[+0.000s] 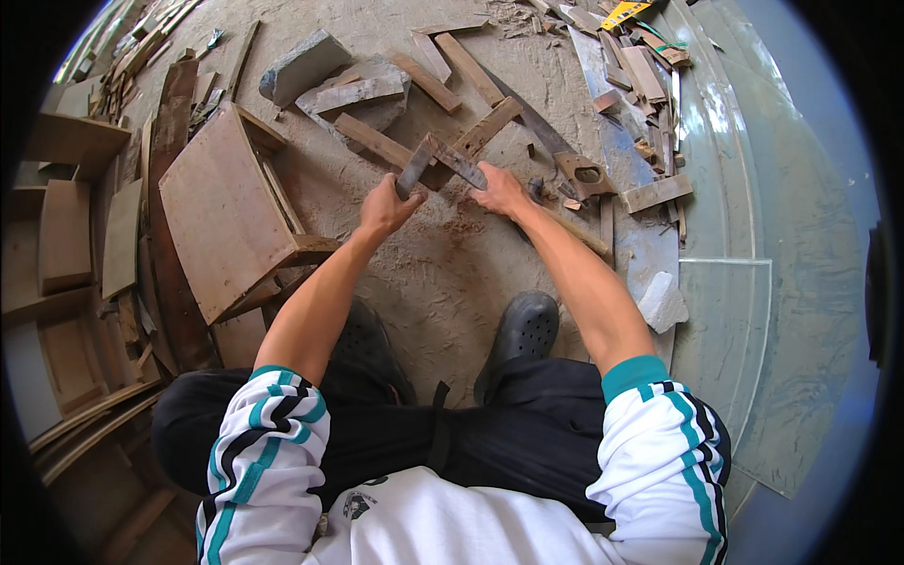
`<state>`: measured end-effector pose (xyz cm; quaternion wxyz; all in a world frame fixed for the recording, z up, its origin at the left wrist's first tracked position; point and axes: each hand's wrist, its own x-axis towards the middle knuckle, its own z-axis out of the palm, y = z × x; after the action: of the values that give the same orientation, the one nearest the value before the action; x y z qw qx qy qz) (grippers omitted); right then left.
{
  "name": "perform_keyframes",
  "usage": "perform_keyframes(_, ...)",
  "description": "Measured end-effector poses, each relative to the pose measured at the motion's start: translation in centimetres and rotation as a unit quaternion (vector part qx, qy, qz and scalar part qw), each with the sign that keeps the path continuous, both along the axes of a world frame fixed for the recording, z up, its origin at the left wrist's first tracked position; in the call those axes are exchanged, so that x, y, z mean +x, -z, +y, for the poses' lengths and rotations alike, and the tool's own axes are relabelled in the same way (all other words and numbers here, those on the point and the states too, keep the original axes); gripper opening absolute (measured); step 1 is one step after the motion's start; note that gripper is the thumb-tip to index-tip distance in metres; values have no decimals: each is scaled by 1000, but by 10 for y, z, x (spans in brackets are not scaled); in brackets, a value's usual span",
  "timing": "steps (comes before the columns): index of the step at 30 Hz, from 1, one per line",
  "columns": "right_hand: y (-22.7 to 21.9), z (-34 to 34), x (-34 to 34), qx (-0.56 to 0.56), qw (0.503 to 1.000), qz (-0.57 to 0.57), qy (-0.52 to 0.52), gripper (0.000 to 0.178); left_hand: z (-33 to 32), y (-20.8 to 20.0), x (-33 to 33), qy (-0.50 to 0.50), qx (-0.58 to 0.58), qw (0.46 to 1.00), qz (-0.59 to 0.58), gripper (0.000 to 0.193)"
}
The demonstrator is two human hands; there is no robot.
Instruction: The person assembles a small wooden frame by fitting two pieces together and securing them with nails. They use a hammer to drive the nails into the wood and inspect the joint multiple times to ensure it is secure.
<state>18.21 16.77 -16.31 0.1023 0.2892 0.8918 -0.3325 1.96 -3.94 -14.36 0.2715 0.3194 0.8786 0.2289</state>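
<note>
An L-shaped carpenter's square [459,162], dark and worn, is held out in front of me with its corner pointing away. My left hand [387,204] is closed around its left leg, and my right hand [499,191] grips the right leg's end. Just beyond and beneath it, two wooden strips slant in toward each other: a left strip [369,139] and a right strip [490,125]. Whether they are joined is hidden by the square. Right of my right hand lies a handsaw [586,175] with a wooden handle.
Grey stone blocks [306,68] sit beyond my left hand. A wooden box [226,212] leans at the left, near stacked boards [68,235]. Wood scraps [645,75] pile up at far right, beside glass sheets [725,348]. A white stone [663,303] rests on one edge.
</note>
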Motion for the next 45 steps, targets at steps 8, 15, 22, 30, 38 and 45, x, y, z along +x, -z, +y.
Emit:
perform_keyframes(8,0,12,34,36,998,8,-42,58,-28,-8,15,149,-4,985,81,55)
perform_keyframes(15,-21,18,22,100,984,21,-147,46,-16,-11,-4,81,119,973,179,62)
perform_keyframes(22,-61,46,-15,244,924,150,-255,33,19,-37,-15,119,-15,944,-307,71)
perform_keyframes(30,-70,33,-42,134,935,324,-51,42,39,-28,-19,-78,97,940,-317,67)
perform_keyframes(38,-85,-14,-33,213,898,333,-192,83,69,-109,-22,-120,69,952,-273,60)
perform_keyframes(45,-77,-2,-36,-15,889,444,112,46,86,-129,-19,-149,198,910,-333,58)
